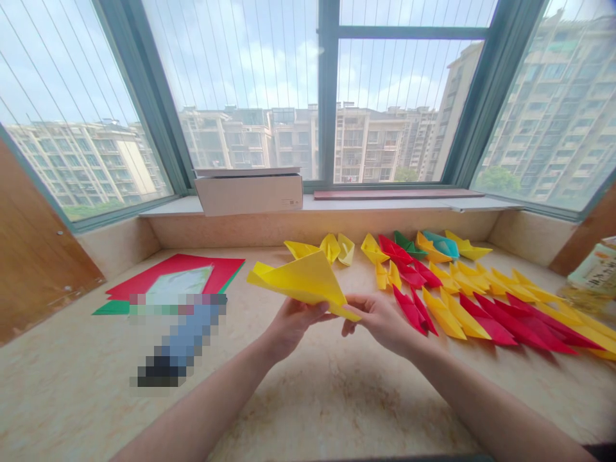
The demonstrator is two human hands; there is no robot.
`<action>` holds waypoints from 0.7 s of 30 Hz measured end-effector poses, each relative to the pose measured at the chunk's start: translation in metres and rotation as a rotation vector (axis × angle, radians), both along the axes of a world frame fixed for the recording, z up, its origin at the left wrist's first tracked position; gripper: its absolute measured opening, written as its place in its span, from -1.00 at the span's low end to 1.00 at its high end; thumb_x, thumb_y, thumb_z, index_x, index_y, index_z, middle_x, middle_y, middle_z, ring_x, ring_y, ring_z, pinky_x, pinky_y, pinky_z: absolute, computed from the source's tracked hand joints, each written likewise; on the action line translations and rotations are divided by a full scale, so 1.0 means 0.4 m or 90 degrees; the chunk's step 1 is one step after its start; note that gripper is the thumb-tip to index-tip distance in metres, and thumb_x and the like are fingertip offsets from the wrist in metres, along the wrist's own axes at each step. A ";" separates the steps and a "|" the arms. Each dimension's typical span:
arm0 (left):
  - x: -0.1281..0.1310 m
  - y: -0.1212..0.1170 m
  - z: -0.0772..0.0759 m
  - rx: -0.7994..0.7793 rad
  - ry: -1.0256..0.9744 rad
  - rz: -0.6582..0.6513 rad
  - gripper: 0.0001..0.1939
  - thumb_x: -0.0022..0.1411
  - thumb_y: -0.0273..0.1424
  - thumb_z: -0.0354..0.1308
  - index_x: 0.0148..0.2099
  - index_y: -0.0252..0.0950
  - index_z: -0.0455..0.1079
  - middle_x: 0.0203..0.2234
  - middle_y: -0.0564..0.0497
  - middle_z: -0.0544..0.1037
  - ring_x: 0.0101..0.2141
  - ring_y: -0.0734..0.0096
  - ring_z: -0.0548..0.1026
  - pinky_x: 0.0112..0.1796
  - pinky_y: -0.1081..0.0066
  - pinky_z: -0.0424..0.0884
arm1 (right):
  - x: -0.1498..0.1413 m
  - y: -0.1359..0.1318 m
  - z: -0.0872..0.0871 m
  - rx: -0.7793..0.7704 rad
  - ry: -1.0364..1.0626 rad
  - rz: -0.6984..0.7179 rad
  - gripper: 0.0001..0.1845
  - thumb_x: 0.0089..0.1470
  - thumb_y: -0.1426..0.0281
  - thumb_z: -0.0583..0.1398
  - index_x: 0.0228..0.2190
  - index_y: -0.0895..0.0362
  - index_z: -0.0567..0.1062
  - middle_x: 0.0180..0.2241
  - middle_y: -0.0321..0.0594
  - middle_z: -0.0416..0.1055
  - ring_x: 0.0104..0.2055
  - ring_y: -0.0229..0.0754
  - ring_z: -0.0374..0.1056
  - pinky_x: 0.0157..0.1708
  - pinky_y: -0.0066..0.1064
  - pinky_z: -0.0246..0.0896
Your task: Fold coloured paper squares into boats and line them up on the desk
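My left hand [293,327] and my right hand [380,321] both pinch a sheet of yellow folded paper [301,280] above a marble-patterned ledge [337,398]. The left hand holds its lower left side, and the right hand holds its lower corner. Several finished origami boats [500,314] in red, yellow, green and teal lie in slanted rows to the right of my right hand. Three yellow paper boats [331,249] stand just beyond the held sheet.
Stacked red and green paper sheets [192,276] lie at the left, next to a pixelated, blurred object [183,337]. A cardboard box [249,194] sits on the windowsill in front of a large window [240,83]. A printed packet [594,273] stands at the far right.
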State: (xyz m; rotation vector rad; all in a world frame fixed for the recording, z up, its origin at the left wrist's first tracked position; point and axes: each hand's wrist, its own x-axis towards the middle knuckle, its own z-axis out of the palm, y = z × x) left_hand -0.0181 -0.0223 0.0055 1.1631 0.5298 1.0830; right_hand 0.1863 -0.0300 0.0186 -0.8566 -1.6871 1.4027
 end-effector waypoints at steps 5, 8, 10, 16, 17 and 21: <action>-0.008 0.014 -0.012 -0.008 -0.018 0.041 -0.71 0.06 -0.34 0.44 -0.14 -0.27 0.57 -0.19 -0.07 0.64 -0.20 0.24 0.59 -0.07 0.20 0.50 | -0.003 -0.003 -0.015 -0.024 0.069 0.028 -0.52 0.15 0.01 0.26 -0.12 0.14 0.61 -0.40 -0.19 0.54 -0.41 -0.22 0.41 -0.31 -0.39 0.30; -0.011 0.013 -0.007 -0.019 -0.041 0.033 -0.68 0.08 -0.33 0.43 -0.10 -0.26 0.57 -0.15 -0.08 0.64 -0.15 0.20 0.59 -0.01 0.14 0.47 | 0.000 0.001 -0.028 -0.085 0.178 0.053 -0.49 0.17 -0.03 0.22 -0.15 0.16 0.61 -0.28 -0.11 0.56 -0.44 -0.26 0.40 -0.32 -0.41 0.29; -0.011 0.009 -0.003 -0.029 -0.043 0.038 -0.66 0.07 -0.33 0.43 -0.08 -0.26 0.56 -0.12 -0.10 0.64 -0.11 0.16 0.59 0.02 0.09 0.45 | 0.004 0.000 -0.031 -0.119 0.221 0.072 -0.47 0.20 -0.04 0.19 -0.17 0.18 0.61 -0.26 -0.07 0.56 -0.45 -0.27 0.39 -0.32 -0.42 0.30; -0.015 0.005 -0.006 -0.038 0.006 0.026 -0.69 0.05 -0.29 0.43 -0.17 -0.33 0.59 -0.27 -0.14 0.66 -0.25 0.20 0.61 -0.15 0.25 0.50 | 0.016 -0.002 -0.020 -0.147 0.191 0.112 -0.48 0.20 -0.03 0.19 -0.17 0.18 0.61 -0.22 -0.06 0.53 -0.40 -0.25 0.39 -0.26 -0.38 0.33; -0.015 0.005 -0.007 -0.037 0.017 0.025 -0.71 0.04 -0.29 0.44 -0.20 -0.33 0.60 -0.32 -0.12 0.65 -0.28 0.24 0.60 -0.19 0.31 0.50 | 0.019 -0.001 -0.017 -0.140 0.176 0.119 -0.51 0.18 0.00 0.23 -0.17 0.17 0.61 -0.20 -0.07 0.53 -0.38 -0.24 0.39 -0.25 -0.38 0.33; -0.015 0.002 -0.002 -0.010 0.028 -0.012 -0.73 0.04 -0.29 0.44 -0.23 -0.34 0.60 -0.34 -0.11 0.64 -0.32 0.27 0.58 -0.21 0.32 0.47 | 0.027 0.003 -0.008 -0.094 0.119 0.151 -0.58 0.16 0.08 0.27 -0.12 0.14 0.62 -0.18 -0.10 0.51 -0.23 -0.19 0.39 -0.23 -0.42 0.32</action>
